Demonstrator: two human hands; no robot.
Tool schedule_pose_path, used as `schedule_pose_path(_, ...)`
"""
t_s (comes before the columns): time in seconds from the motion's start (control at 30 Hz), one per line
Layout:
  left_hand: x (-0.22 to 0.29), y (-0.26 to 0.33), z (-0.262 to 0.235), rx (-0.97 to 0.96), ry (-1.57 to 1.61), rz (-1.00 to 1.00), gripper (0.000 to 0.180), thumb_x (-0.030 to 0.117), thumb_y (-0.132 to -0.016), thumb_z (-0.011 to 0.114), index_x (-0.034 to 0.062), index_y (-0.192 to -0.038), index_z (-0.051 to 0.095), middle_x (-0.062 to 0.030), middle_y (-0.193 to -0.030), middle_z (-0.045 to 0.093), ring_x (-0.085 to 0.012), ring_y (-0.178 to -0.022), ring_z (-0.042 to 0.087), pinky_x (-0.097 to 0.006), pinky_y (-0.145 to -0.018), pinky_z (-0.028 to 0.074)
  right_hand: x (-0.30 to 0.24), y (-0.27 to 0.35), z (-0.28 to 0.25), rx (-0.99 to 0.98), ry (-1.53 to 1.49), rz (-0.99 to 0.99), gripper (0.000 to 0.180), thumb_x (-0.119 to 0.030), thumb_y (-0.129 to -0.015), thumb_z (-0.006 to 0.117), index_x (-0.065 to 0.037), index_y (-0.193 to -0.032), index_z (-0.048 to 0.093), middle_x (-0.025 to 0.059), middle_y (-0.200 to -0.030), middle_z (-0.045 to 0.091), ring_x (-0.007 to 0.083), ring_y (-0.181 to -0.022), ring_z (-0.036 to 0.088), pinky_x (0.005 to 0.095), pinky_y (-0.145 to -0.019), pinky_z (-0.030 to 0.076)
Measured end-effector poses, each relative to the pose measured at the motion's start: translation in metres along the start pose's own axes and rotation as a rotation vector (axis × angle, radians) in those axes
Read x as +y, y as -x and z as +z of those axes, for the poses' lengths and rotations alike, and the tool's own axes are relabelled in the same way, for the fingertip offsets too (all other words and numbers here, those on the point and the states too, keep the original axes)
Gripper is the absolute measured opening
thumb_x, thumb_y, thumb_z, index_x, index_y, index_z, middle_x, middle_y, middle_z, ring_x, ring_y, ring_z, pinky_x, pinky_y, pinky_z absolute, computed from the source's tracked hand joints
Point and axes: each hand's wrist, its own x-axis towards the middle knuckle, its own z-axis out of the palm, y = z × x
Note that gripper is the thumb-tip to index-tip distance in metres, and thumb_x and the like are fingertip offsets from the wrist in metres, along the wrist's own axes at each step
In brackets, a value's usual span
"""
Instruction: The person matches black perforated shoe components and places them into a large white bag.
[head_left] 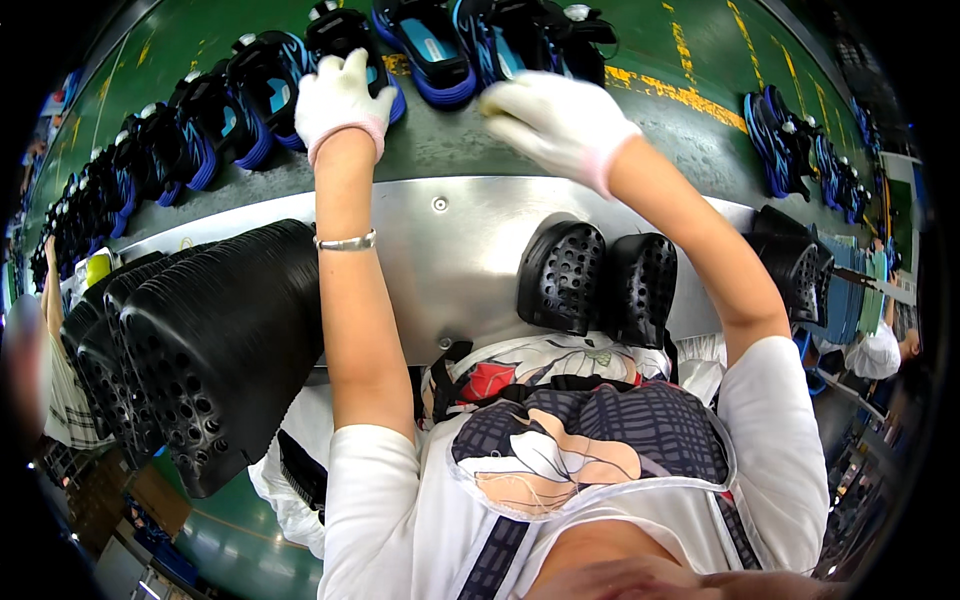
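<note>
My left hand, in a white knit glove, lies with fingers spread over a black and blue sports shoe at the far edge of the metal ledge. Its fingertips overlap the shoe; whether they press on it I cannot tell. My right hand, gloved too, hovers just in front of another black and blue shoe, fingers stretched out and slightly blurred, thumb apart, nothing visible in them. Nearer to me, two black toe-shaped plastic pieces with round holes stand on the metal ledge.
A large nested stack of black perforated plastic pieces stands at my left. More such pieces lie at the right. A long row of shoes curves leftward along the green surface, with another row at the right. Other people are at both sides.
</note>
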Motion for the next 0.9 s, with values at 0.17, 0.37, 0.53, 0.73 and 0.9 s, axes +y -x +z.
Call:
schedule_pose_path(0.17, 0.035, -0.005, 0.019, 0.166, 0.349, 0.236, 0.049, 0.048, -0.081, 0.066, 0.0104, -0.113, 0.067, -0.0140, -0.114, 0.060, -0.0337, -0.106, 0.059, -0.041, -0.091, 0.050, -0.003, 0.092, -0.032, -0.041, -0.035, 0.194, 0.017, -0.020, -0.089, 0.060, -0.007, -0.097, 0.065, 0.0110, -0.090, 0.064, 0.0292, -0.084, 0.063, 0.0362, -0.074, 0.051)
schedule_pose_path(0.37, 0.041, -0.015, 0.029, -0.008, 0.211, 0.162, 0.056, 0.055, -0.081, 0.063, 0.0104, -0.114, 0.069, -0.0275, -0.138, 0.040, -0.0416, -0.108, 0.060, -0.042, -0.093, 0.050, -0.021, 0.148, -0.046, 0.064, -0.080, 0.353, 0.016, -0.022, -0.088, 0.059, -0.008, -0.093, 0.065, 0.0102, -0.086, 0.063, 0.0299, -0.080, 0.062, 0.0382, -0.069, 0.050)
schedule_pose_path(0.53, 0.037, 0.009, 0.034, -0.032, 0.270, 0.184, 0.048, 0.048, -0.082, 0.064, 0.0118, -0.113, 0.070, -0.0289, -0.135, 0.046, -0.0410, -0.115, 0.055, -0.039, -0.099, 0.046, -0.029, 0.198, -0.064, 0.046, -0.009, 0.429, 0.016, -0.022, -0.084, 0.064, -0.008, -0.091, 0.067, 0.0093, -0.084, 0.064, 0.0280, -0.077, 0.063, 0.0365, -0.067, 0.050)
schedule_pose_path(0.73, 0.055, 0.035, 0.038, -0.046, 0.391, 0.352, 0.045, 0.048, -0.081, 0.066, 0.0105, -0.105, 0.072, -0.0269, -0.125, 0.055, -0.0397, -0.111, 0.056, -0.039, -0.097, 0.046, -0.050, 0.227, -0.062, 0.041, -0.182, 0.434, 0.036, -0.031, -0.071, 0.078, -0.007, -0.096, 0.067, 0.0102, -0.089, 0.065, 0.0289, -0.083, 0.064, 0.0366, -0.072, 0.052)
schedule_pose_path(0.9, 0.072, 0.028, 0.039, -0.141, 0.491, 0.310, 0.045, 0.048, -0.081, 0.065, 0.0123, -0.108, 0.071, -0.0257, -0.129, 0.054, -0.0388, -0.115, 0.055, -0.039, -0.098, 0.045, -0.064, 0.225, -0.055, 0.060, -0.052, 0.304, 0.038, -0.029, -0.068, 0.078, -0.007, -0.095, 0.064, 0.0088, -0.092, 0.062, 0.0294, -0.086, 0.061, 0.0387, -0.077, 0.049)
